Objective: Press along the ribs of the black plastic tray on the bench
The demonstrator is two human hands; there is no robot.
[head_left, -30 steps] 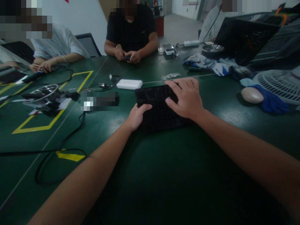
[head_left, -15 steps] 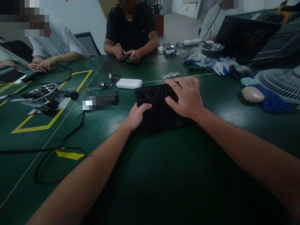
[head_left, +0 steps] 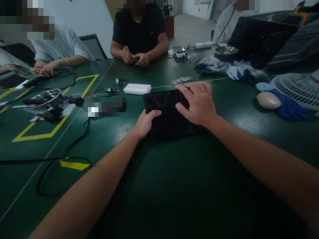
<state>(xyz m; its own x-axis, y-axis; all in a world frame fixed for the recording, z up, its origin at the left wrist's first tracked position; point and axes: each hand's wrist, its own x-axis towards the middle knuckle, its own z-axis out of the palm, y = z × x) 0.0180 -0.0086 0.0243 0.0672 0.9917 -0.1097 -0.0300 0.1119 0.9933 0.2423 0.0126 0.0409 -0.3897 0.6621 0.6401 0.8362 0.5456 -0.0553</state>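
Note:
A flat, black, rectangular case [head_left: 171,118] with faint crease lines lies in front of me on the dark green table. My left hand [head_left: 146,123] grips its left edge, thumb on the upper face and the other fingers mostly hidden. Over its right part is my right hand [head_left: 198,103], closed on it with the thumb pressed to the surface and the index finger reaching the far edge. Parts of the case's right side are hidden under that hand. Just beyond the case is a white power bank [head_left: 137,88].
Left stand a metal bowl with tools [head_left: 48,101] and a looped black cable [head_left: 40,181]. Right are a pale oval object [head_left: 268,100], a blue glove [head_left: 291,108] and a white fan grille [head_left: 296,89]. Across the table, a person in black [head_left: 139,33] handles a small dark object.

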